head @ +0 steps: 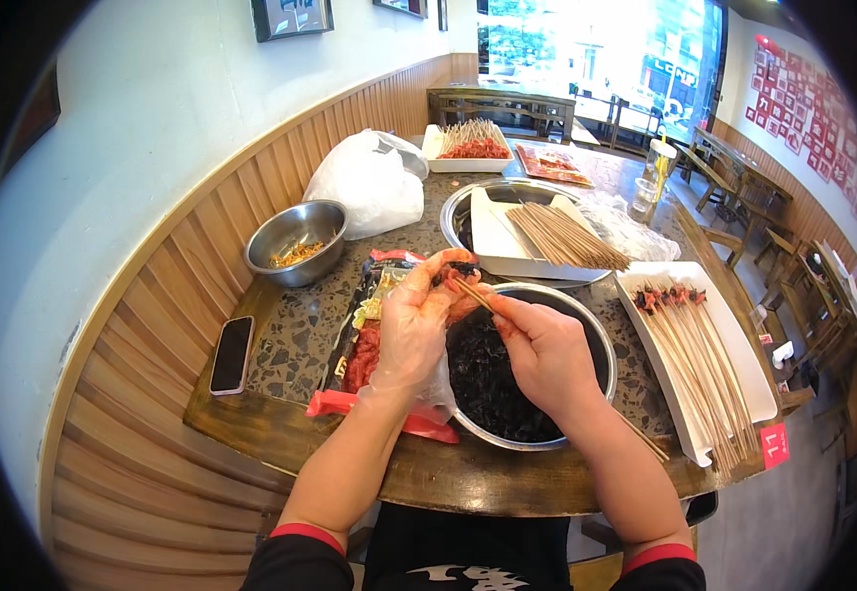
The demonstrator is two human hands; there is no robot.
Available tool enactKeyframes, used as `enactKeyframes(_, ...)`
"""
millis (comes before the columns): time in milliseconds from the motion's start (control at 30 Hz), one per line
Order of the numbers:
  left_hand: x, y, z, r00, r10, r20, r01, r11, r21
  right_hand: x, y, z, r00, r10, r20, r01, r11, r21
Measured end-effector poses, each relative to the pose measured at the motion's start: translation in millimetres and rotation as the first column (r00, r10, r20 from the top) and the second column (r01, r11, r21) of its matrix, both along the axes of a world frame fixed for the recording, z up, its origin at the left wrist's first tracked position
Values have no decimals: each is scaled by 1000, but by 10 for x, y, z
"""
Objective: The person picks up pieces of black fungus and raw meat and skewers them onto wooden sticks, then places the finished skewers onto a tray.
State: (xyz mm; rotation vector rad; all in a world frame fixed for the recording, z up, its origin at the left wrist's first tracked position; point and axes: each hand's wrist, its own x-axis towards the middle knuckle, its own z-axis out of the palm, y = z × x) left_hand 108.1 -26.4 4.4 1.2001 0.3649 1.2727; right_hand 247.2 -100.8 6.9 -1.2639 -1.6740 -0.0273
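My left hand (pixel 417 325), in a clear plastic glove, pinches a small piece of red meat (pixel 452 279) wrapped with dark food. In my right hand (pixel 546 347) are thin wooden skewers (pixel 476 293), their tips at the meat; the exact count is hard to tell. Their far ends come out below my right wrist. Under both hands stands a steel bowl (pixel 608 354) of dark shredded food (pixel 498 384). Left of it, partly behind my left forearm, lies an opened plastic package (pixel 341 340) holding raw red meat (pixel 363 358).
At right, a white tray (pixel 749 369) holds threaded skewers (pixel 687 354). Bare skewers (pixel 568 233) lie in another tray (pixel 495 240) on a steel basin (pixel 461 203). A steel bowl (pixel 295 247), white plastic bag (pixel 373 185), phone (pixel 232 354), filled tray (pixel 470 164) and cups (pixel 646 193) stand around.
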Motion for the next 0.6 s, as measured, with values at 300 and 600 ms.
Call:
enactKeyframes(300, -12, 25, -72, 830, 507, -234, -305, 763, 571, 54, 112, 135, 984, 137, -110, -153, 976, -155)
enactKeyframes(600, -105, 183, -103, 766, 600, -231, -381, 713, 589, -73, 163, 188, 960, -57, 274, 61, 998, -4)
